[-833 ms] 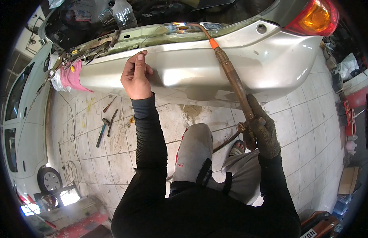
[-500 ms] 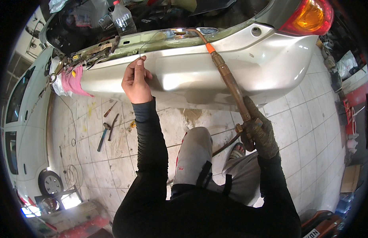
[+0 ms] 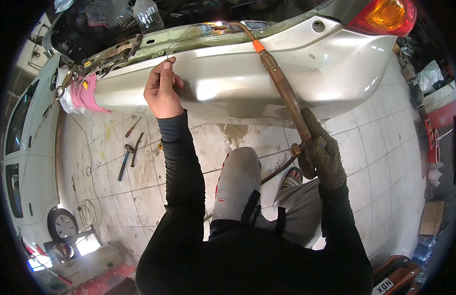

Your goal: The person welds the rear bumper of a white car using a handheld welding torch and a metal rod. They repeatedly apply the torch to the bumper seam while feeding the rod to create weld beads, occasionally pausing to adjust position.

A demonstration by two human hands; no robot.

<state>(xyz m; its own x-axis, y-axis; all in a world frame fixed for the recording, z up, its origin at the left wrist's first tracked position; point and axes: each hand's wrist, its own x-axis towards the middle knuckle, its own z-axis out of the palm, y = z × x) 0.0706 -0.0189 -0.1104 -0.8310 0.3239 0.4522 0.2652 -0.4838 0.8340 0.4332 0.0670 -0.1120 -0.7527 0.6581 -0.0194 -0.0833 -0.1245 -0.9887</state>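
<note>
My bare left hand point(image 3: 164, 88) pinches a thin wire rod point(image 3: 177, 40), bent upward over the car's bumper point(image 3: 213, 83). The far end of the rod reaches a bright spot on the metal sill point(image 3: 203, 33) behind the bumper. In a dirty work glove, my right hand point(image 3: 324, 157) is closed around the handle of a gas welding torch point(image 3: 282, 88). An orange band circles the torch's neck, and its curved copper tip points left at that same glowing spot. From the torch's valve end a dark hose point(image 3: 279, 169) runs down past my knee.
Pliers and other hand tools point(image 3: 100, 64) lie along the sill beside a pink cloth point(image 3: 85, 93). A clear plastic bottle point(image 3: 148, 17) stands inside the car's rear. On the tiled floor lie a hammer point(image 3: 124, 160) and a screwdriver point(image 3: 133, 127). A white car point(image 3: 33, 147) is parked at left.
The view has shifted slightly, so the car sits higher in the picture. Both hands keep their grips, and the spot at the torch tip looks brighter.
</note>
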